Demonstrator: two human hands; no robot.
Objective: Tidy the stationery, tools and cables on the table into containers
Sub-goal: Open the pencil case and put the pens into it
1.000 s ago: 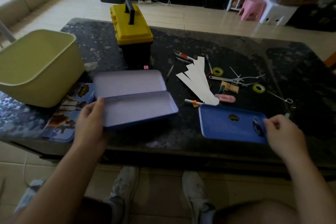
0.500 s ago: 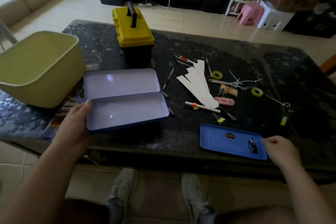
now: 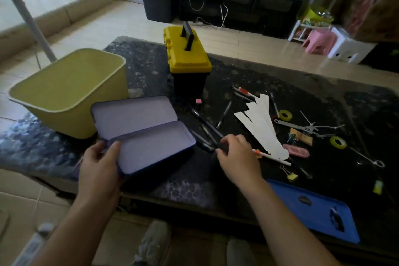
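An open purple tin pencil case (image 3: 149,140) lies near the table's front edge, its inside bare. My left hand (image 3: 100,168) grips its near left corner, thumb on the rim. My right hand (image 3: 236,155) sits just right of the case with its fingertips closing on a dark pen (image 3: 212,130) among several pens lying there. White paper strips (image 3: 259,125), an orange-tipped marker (image 3: 272,156), a pink eraser (image 3: 295,150), tape rolls (image 3: 285,115), a wrench (image 3: 291,125) and binder clips (image 3: 290,175) are scattered to the right.
A yellow-green bin (image 3: 64,90) stands at the left. A closed yellow and black toolbox (image 3: 186,60) stands behind the case. A blue tin lid (image 3: 313,209) lies at the front right edge of the dark table (image 3: 302,84). My feet show below the table.
My right hand let go of the blue lid at the front right and moved left to the pens beside the case. The left hand keeps its hold on the open case.
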